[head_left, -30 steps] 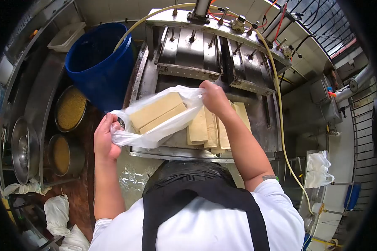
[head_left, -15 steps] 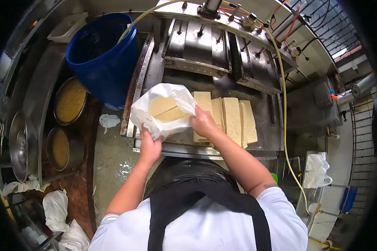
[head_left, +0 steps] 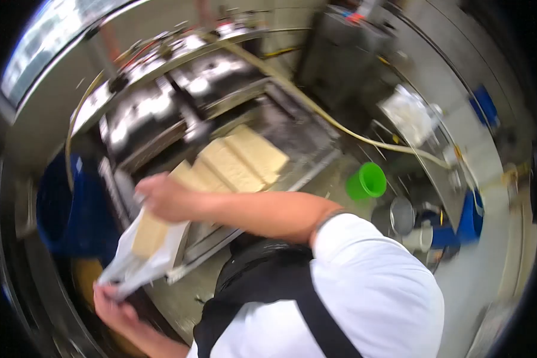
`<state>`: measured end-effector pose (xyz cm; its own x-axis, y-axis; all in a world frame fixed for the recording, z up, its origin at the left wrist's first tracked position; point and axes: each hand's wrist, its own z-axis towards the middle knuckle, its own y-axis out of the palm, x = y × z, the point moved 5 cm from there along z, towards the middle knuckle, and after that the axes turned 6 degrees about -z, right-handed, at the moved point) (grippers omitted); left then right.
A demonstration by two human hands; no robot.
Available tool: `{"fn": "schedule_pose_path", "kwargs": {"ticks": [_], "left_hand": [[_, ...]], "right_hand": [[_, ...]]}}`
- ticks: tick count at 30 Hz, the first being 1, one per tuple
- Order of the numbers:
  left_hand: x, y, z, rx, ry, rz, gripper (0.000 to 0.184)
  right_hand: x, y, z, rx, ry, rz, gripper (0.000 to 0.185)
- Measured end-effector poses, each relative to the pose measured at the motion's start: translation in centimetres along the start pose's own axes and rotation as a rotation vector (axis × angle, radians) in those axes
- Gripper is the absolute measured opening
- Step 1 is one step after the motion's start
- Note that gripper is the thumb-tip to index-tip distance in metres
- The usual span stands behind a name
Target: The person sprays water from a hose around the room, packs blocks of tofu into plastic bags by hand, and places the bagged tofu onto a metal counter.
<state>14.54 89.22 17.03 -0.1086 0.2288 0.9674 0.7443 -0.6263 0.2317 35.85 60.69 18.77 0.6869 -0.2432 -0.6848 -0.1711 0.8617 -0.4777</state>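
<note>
At the steel press table's [head_left: 307,140] near-left corner, the left hand [head_left: 114,309] pinches a white plastic bag [head_left: 166,253]; the right hand [head_left: 166,198], blurred, appears closed on its upper rim. At least one tofu block [head_left: 148,237] is bagged; unbagged blocks [head_left: 235,161] lie on the table.

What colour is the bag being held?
The plastic bag is white, best seen in the head view.

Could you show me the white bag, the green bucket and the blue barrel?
White bag [head_left: 142,269], head view: its lower part.
Green bucket [head_left: 358,186], head view: its outer wall.
Blue barrel [head_left: 92,218], head view: its outer side.
</note>
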Motion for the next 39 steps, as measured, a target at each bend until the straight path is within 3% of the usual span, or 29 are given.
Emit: {"fn": "schedule_pose_path", "kwargs": {"ticks": [2,3,4,6,7,8,10,12,14,17,18,20,22,24,26,28,32,37,39], "left_hand": [[3.4,4.4,-3.4,0.138,0.07,-0.047,0.026],[4.7,2.0,-2.2,-0.152,0.533,0.37,0.04],[4.6,0.2,-1.1,-0.426,1.023,0.766,0.068],[8.7,4.6,-4.4,-0.308,1.054,0.863,0.043],[9.3,5.7,-4.8,-0.28,0.838,0.732,0.032],[10.3,8.7,-7.1,-0.305,0.857,0.723,0.032],[11.1,14.5,-12.7,-0.097,0.295,0.067,0.029],[12.2,18.6,-19.1,-0.102,0.356,0.073,0.024],[11.2,21.7,-22.6,-0.686,0.13,-0.109,0.033],[9.8,26.8,-32.2,-0.814,0.092,-0.096,0.041],[8.2,27.7,-32.6,-0.887,-0.029,-0.139,0.041],[5.6,30.5,-35.8,-0.93,-0.057,-0.07,0.04],[1.5,34.7,-38.1,-1.192,-0.217,-0.147,0.029],[-1.3,41.6,-47.0,-1.226,-0.06,-0.039,0.035],[-2.9,47.0,-52.0,-1.429,-0.009,0.012,0.038],[-4.6,52.4,-57.3,-1.455,-0.065,-0.011,0.04],[-8.0,63.7,-68.3,-1.703,-0.179,-0.073,0.039],[-15.6,79.0,-81.7,-1.916,-0.223,-0.158,0.033],[-18.1,83.9,-87.9,-1.96,-0.335,-0.183,0.033]], "right_hand": [[-2.0,-3.1,-1.2,0.022,0.116,0.068,0.013],[-2.7,-4.7,-2.1,0.027,0.121,0.131,0.012],[-3.0,-6.2,-3.4,0.103,0.088,0.15,0.013],[-3.6,-10.4,-6.7,0.008,0.296,0.385,0.013],[-4.2,-12.6,-8.7,-0.046,0.437,0.522,0.012],[-4.6,-14.5,-10.9,-0.105,0.571,0.663,0.011],[-5.5,-18.5,-15.0,-0.055,0.582,0.669,0.012],[-6.5,-23.0,-19.4,0.002,0.595,0.677,0.013],[-7.4,-27.5,-24.2,0.063,0.626,0.694,0.016],[-9.5,-35.5,-31.3,0.181,0.589,0.666,0.016],[-10.1,-38.1,-33.6,0.248,0.573,0.638,0.016],[-11.2,-43.0,-38.0,0.319,0.608,0.528,0.014],[-12.9,-48.1,-42.1,0.363,0.665,0.412,0.016],[-13.8,-54.4,-47.8,0.455,0.741,0.316,0.019],[-14.2,-59.4,-51.6,0.611,0.784,0.324,0.021],[-14.3,-64.8,-55.5,0.815,0.803,0.249,0.018],[-11.7,-76.5,-63.4,1.152,0.773,0.235,0.017],[-6.2,-93.2,-69.4,1.329,0.916,0.051,0.02],[-3.4,-100.6,-71.3,1.364,1.004,-0.088,0.024]]}}
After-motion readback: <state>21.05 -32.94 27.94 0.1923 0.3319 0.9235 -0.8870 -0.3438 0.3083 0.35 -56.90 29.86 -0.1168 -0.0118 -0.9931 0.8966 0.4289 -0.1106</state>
